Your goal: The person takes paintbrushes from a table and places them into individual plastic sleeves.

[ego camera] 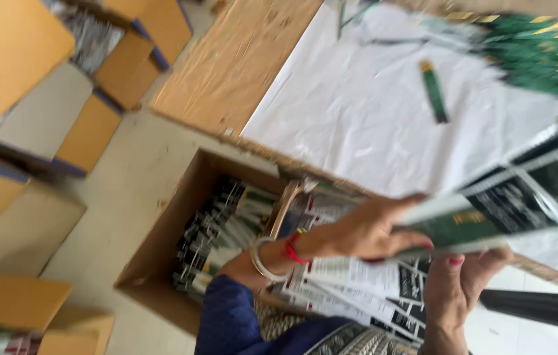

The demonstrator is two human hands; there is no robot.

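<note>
Cardboard box [160,263]: set open on the floor beside the worktop [239,59], and seen to be already well filled with flat packets [216,233] stood on edge in dark, white and green rows. That much of the packing is judged done; room is left at the near end of the box.

Stack of packets [489,210]: held level above the box and the worktop edge, between both hands. It is blurred, so a count cannot be made. More flat printed packets [357,289] are fanned out just beneath it, near the lap.

Left hand [364,230]: laid over the top of the stack, thumb under, fingers curled round its near end. The grip is closed narrow on the stack. A silver bangle [260,260] and a red thread [290,250] are worn at the wrist, above a blue sleeve [229,322].

Right hand [459,289]: placed under the stack, palm up, fingertips touching its lower face. The grip is half closed, supporting rather than pinching.

White sheet [357,112]: spread over the worktop. One green stick-shaped packet [434,92] is left lying alone on it, and a heap of green and yellow ones [541,52] is seen at the far right corner. These are judged as stock not yet boxed.

Further brown boxes [16,302] are noted on the floor to the left, well apart.
</note>
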